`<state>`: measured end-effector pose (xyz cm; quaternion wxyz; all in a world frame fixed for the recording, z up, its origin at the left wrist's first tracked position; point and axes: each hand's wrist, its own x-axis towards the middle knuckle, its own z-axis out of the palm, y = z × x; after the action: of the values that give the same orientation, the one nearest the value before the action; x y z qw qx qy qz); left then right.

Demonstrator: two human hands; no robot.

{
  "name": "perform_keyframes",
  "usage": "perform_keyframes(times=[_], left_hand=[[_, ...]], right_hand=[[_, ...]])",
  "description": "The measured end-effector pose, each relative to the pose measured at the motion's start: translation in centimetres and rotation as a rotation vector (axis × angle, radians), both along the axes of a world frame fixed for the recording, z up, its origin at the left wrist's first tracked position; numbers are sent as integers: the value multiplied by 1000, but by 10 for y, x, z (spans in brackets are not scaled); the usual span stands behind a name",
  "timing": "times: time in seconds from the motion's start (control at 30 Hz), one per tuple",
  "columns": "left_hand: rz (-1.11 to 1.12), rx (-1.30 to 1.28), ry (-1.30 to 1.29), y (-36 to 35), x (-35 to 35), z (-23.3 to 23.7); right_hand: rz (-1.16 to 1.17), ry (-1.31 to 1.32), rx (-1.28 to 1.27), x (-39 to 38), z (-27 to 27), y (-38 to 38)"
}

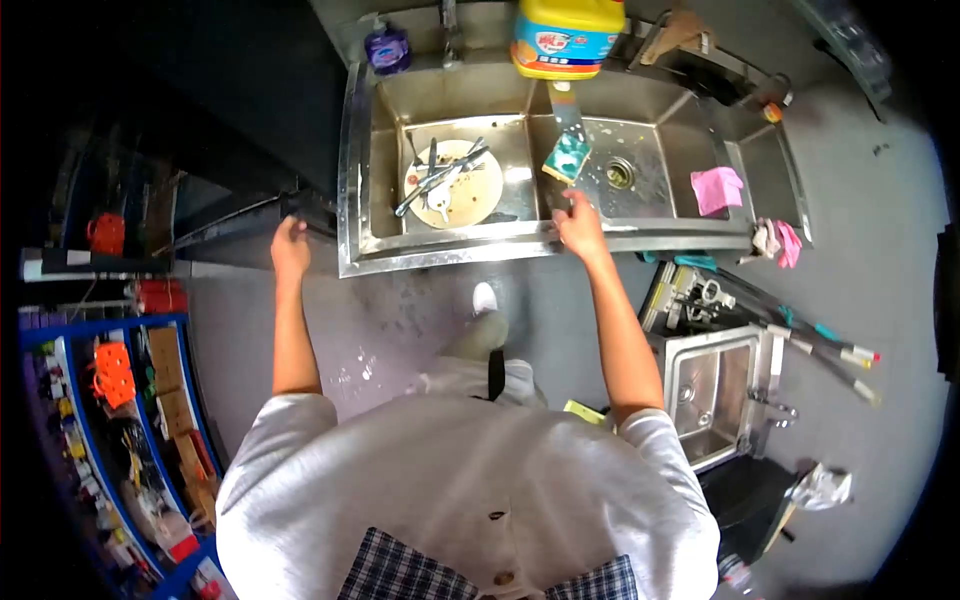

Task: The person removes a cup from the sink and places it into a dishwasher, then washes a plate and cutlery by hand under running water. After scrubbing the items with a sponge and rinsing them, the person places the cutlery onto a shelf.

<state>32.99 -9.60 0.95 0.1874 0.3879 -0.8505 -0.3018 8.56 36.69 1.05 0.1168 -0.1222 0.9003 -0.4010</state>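
My right hand [581, 228] is over the front rim of the steel sink [440, 250], its thumb and forefinger apart and nothing held. Just beyond its fingertips a green and yellow sponge [567, 157] rests on the divider between two basins. My left hand [290, 247] hangs to the left of the sink, loosely curled, fingers a little apart and holding nothing. In the left basin lies a round cream plate [478, 198] with food bits. Several pieces of cutlery [440, 180] are strewn across it, along with a small white item [439, 202].
Behind the basins stand a purple soap bottle [387, 50], a faucet [450, 35] and a yellow detergent jug [568, 40]. A pink cloth [716, 190] lies in the right basin. Mop poles [790, 320] and a smaller sink [715, 390] are at right; blue shelving [140, 430] at left.
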Motion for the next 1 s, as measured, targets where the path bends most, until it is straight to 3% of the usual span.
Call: perform_keyframes(times=[0.07,0.13,0.2,0.33,0.4,0.43,0.47,0.53,0.57,0.6,0.63,0.73,0.8,0.83,0.93,0.97,1.0], left_hand=[[-6,-12,-55,7,-19,20],[4,-57,-69,19,-33,33],[56,-74,-127,20,-52,50],[119,-13,-177,19,-59,46],[104,-78,-115,38,-56,47],[185,32,-47,60,-59,63],[228,82,-41,77,-55,64],[304,178,-40,105,-39,65],[308,192,-35,118,-28,54],[304,211,-37,129,-16,43],[360,285,-75,140,-16,44],[387,312,-15,168,-27,40],[352,370,47,179,-53,44],[275,278,42,182,-63,39],[277,295,73,193,-100,28],[239,289,60,197,-113,22],[202,282,57,199,-127,18]], right_hand=[[173,-19,-43,-20,-7,-34],[324,-3,68,-35,-9,-74],[456,264,87,-52,-62,-113],[564,-432,332,-80,-151,-213],[274,-319,323,-71,-235,-247],[250,18,402,-62,-241,-254],[434,65,459,-64,-300,-266],[399,-316,460,-65,-265,-273],[376,-173,288,-62,-232,-268],[472,-174,372,-69,-288,-267],[400,-197,417,-65,-268,-269],[575,-70,483,-80,-277,-262],[636,8,441,-81,-275,-254],[659,40,410,-79,-277,-259],[573,137,204,-80,-318,-249],[631,163,172,-81,-259,-241],[720,209,137,-89,-236,-233]])
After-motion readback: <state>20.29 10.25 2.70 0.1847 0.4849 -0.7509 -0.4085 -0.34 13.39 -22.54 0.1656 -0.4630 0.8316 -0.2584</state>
